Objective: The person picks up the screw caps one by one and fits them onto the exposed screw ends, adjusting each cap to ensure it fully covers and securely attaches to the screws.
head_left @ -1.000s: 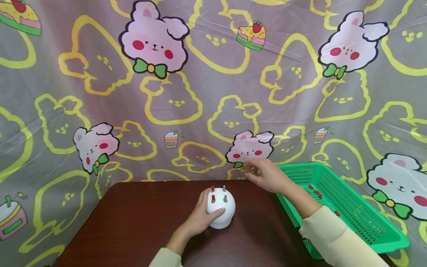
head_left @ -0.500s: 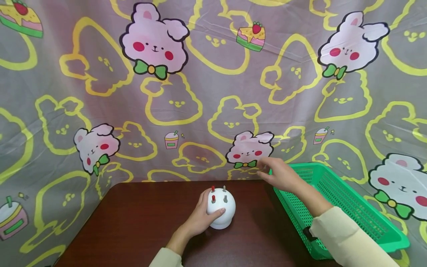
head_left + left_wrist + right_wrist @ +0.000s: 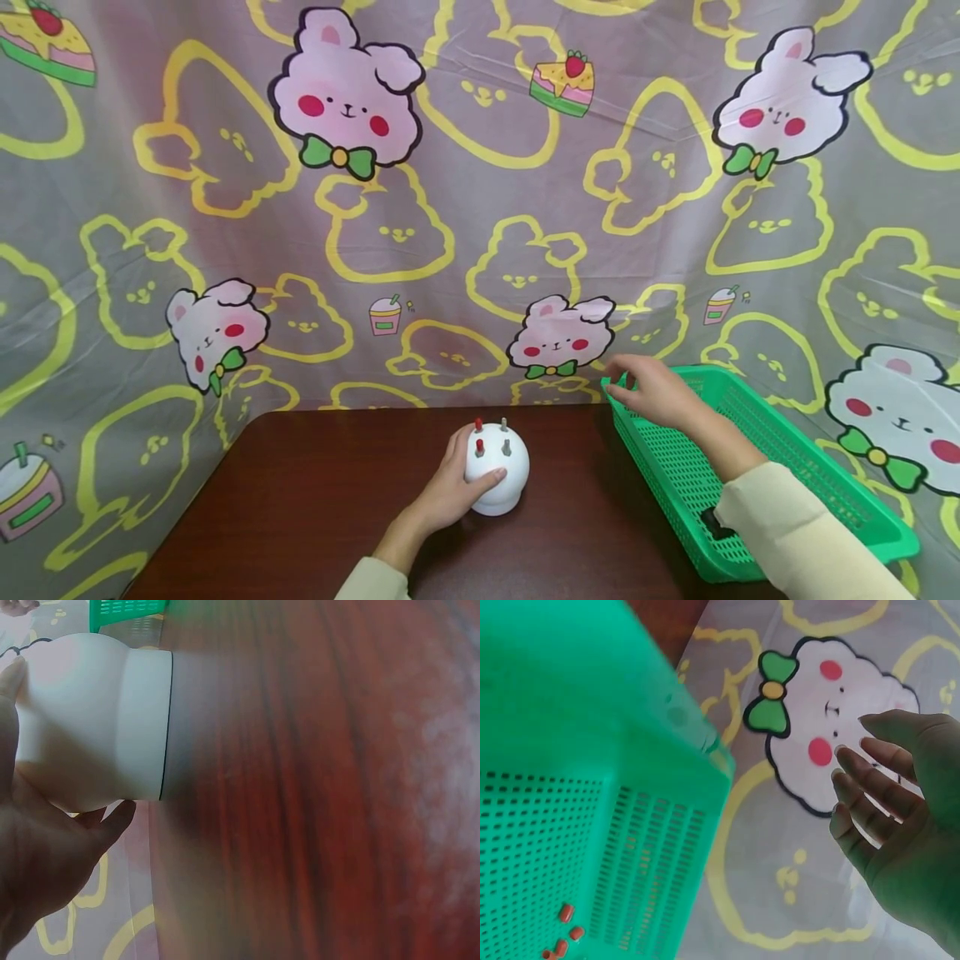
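Observation:
A white rounded object with a narrower base stands on the dark red table. Several short pegs stick up from its top: two red-capped pegs on the left and two bare grey pegs on the right. My left hand grips its left side, thumb across the front; the left wrist view shows the palm and thumb close against the white wall. My right hand hovers at the far left corner of the green basket. In the right wrist view its fingers are loosely curled around nothing.
Several small red pieces lie on the basket floor, hidden behind my arm in the head view. A small black item shows beside my right sleeve. Behind the table hangs a patterned curtain.
My right hand has moved rightward, from left of the basket to over its far left corner. The red pieces have become hidden in the head view. My left hand keeps its grip.

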The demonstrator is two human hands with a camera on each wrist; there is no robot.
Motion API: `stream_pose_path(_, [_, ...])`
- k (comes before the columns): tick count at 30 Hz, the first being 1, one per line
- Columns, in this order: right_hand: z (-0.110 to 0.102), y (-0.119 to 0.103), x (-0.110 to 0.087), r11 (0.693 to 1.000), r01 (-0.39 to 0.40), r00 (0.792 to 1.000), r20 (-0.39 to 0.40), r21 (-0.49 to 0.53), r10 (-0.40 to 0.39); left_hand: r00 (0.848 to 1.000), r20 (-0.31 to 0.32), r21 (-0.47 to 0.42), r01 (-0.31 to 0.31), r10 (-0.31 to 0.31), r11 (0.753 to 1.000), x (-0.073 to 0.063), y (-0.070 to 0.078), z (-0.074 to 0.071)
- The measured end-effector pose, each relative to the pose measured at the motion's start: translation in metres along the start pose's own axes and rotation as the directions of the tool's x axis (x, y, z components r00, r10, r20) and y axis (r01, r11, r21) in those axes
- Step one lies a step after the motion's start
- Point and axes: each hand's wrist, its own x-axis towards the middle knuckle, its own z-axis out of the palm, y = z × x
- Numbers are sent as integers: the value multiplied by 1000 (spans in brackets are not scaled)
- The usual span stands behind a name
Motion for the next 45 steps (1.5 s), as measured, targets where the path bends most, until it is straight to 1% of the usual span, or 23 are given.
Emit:
stream_pose_path(9, [-8, 25, -5, 999, -30, 999, -14, 13, 30, 1000, 1, 4, -4, 4, 1000, 0, 1, 0])
stream_pose_path(17, [-6, 56, -9, 996, -89, 996, -11, 13, 89, 1000, -4, 1, -1, 1, 1000, -1, 0, 0])
stream_pose_path(24, [-3, 77, -14, 995, -103, 994, -21, 17, 104, 1000, -7, -4, -9, 9, 1000, -2, 0, 0])
stream_pose_path(31, [1, 92, -17, 989, -147, 989, 11, -11, 147, 1000, -3, -10, -11, 11, 1000, -1, 2, 0])
stream_pose_path(37, [9, 109, -21, 983, -179, 983, 26, -50, 180, 1000, -4, -11, -8, 8, 1000, -2, 3, -1])
stream_pose_path(41, [15, 118, -27, 976, -212, 975, 53, -48, 214, 1000, -5, -12, -8, 8, 1000, -2, 3, 0])
stream_pose_path(45, [18, 127, -32, 972, -228, 970, 71, -50, 232, 1000, -9, -11, -12, 12, 1000, -2, 3, 0])
